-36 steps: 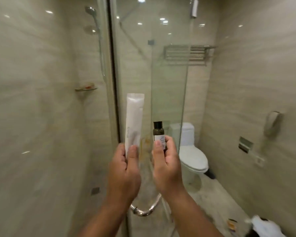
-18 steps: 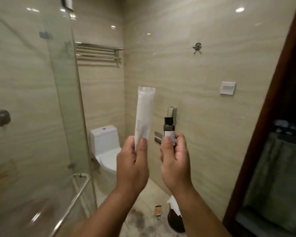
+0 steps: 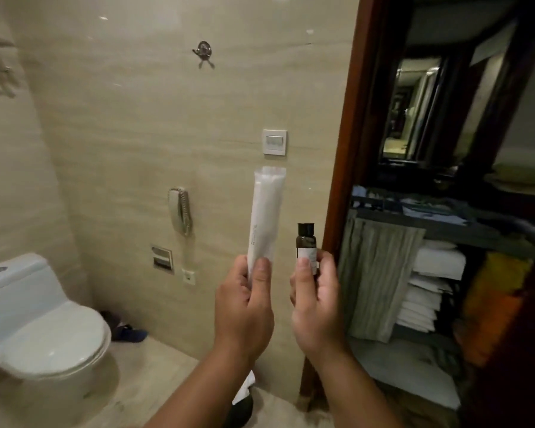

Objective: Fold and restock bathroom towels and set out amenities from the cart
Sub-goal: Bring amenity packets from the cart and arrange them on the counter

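Amenities step, by the look of it: left hand [image 3: 244, 307] is pinching the lower end of a tall white packet [image 3: 266, 217] held upright, and right hand [image 3: 317, 307] is gripping a small dark bottle [image 3: 305, 242] just beside it, hands close but apart. Next move is likely calling for finding a surface and setting both down upright; none is showing here. Tiled wall [image 3: 136, 134] ahead of the hands is carrying a wall phone [image 3: 179, 211] and light switch [image 3: 274, 142], toilet [image 3: 44, 329] is sitting low to their left, and the cart [image 3: 430, 225] with folded white towels [image 3: 436, 262] is standing past the door frame [image 3: 346, 134] to their right.
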